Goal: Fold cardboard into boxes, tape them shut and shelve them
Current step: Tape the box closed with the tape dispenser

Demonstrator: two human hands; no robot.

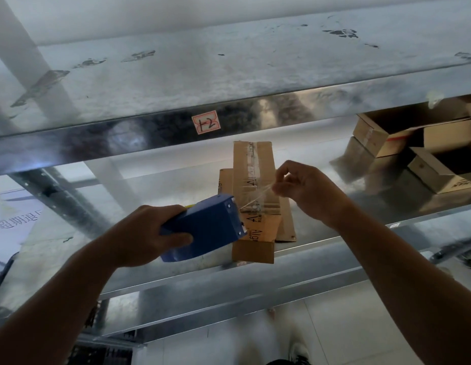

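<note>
The left hand [139, 233] grips a blue tape dispenser [202, 227], fingers curled round it. The right hand [305, 188] pinches the clear tape [255, 200] stretched from it. Both hover over flat cardboard [255, 191] lying on the metal shelf [155, 188]; folded boxes [413, 146] sit far right.

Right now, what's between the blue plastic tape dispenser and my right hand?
In the head view, a thin strand of clear tape stretches from the blue plastic tape dispenser to the right hand, pinched in its fingers, above flattened brown cardboard.
</note>
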